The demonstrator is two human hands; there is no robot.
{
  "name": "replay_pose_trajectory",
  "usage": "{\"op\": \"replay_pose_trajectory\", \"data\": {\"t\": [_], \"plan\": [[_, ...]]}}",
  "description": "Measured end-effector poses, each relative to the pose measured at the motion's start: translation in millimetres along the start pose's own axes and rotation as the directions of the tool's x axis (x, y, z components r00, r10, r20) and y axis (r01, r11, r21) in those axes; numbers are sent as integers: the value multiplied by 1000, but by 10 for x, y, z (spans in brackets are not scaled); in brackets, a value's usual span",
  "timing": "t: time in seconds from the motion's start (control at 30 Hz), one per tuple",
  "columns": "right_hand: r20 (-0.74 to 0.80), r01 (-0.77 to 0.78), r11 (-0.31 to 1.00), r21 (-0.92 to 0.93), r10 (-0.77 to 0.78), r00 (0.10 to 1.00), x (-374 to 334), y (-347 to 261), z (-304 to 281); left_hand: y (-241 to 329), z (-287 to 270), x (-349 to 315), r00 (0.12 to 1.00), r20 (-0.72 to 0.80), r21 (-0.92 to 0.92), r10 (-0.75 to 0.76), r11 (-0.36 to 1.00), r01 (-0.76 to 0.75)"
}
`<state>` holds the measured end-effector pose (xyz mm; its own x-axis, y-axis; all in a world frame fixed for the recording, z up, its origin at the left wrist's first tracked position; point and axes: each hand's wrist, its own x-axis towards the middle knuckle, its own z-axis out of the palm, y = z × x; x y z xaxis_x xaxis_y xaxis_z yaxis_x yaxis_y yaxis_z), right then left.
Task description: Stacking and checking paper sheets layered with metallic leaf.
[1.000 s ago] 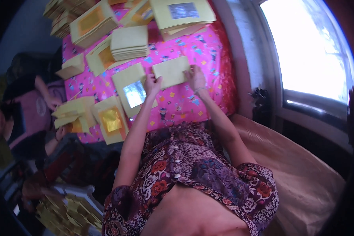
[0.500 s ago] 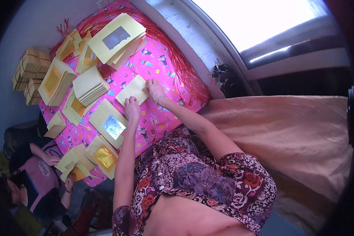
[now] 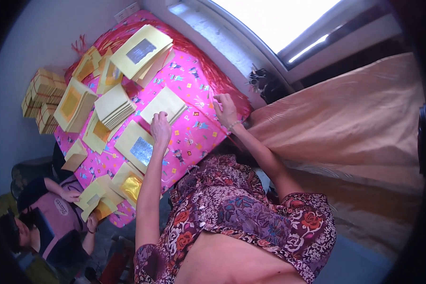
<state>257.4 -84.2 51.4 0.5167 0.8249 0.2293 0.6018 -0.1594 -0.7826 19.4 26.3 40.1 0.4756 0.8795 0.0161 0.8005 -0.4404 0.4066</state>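
My left hand rests fingers-down on the thin paper stack: light, floppy, best pinched at its near edge. Right hand lies flat on the counter, holding nothing.

A: What is under the left hand?

B: A small stack of pale yellow paper sheets, squared up and lying flat on the pink patterned cloth. Its long side runs at a slant. The fingertips rest on its near edge.

A: And just below it?

B: 1 pale yellow sheet with a silver foil square in its middle, flat, foil side up, touching the wrist.

A: And the right hand?

B: It lies on bare cloth near the far edge, apart from the stack, with nothing in it.
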Motion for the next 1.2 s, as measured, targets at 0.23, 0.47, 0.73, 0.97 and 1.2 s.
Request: {"op": "replay_pose_trajectory", "data": {"t": [0.23, 0.47, 0.73, 0.97, 1.2], "plan": [[-283, -27, 902, -431, -107, 953, -31, -100, -1117, 741, -19, 157, 970, -158, -302, 183, 927, -224], [-359, -249, 680, -690, -22, 933, 99, -152, -1506, 2137, 427, 432, 972, 110, -861, 208, 509, -12], [-333, -277, 640, -717, 36, 942, 80, 36, -1699, 2948, 714, 583, 926, 158, -788, 343, 609, -91], [-398, -229, 715, -660, -75, 914, -7, 155, -1711, 3223, 778, 743, 864, 26, -677, 503, 645, -355], [-372, -162, 758, -632, -114, 921, 7, 114, -1726, 3244, 802, 864, 787, 176, -533, 592, 729, -429]]}}
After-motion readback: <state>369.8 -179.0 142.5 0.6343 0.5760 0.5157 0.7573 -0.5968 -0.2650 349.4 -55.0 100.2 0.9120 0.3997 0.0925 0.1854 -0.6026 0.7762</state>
